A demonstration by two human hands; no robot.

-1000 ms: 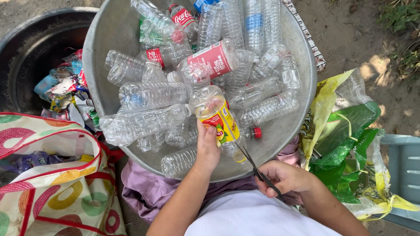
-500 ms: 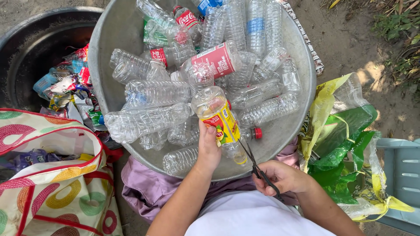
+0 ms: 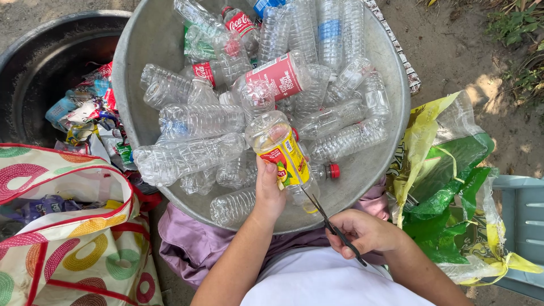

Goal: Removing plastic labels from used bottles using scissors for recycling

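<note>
Black scissors (image 3: 334,229) are gripped in the right hand (image 3: 365,231), their blades laid against the lower edge of a yellow label, apparently cutting it, though the tips are hard to make out. The clear ribbed bottle (image 3: 280,156) bearing that label is clasped by the left hand (image 3: 269,190) over the near rim of a grey metal basin (image 3: 141,51). Clear crumpled bottles, several red-labelled, are heaped in the basin, with a ring-patterned bag (image 3: 68,249) left and green-yellow sacks (image 3: 447,187) right.
</note>
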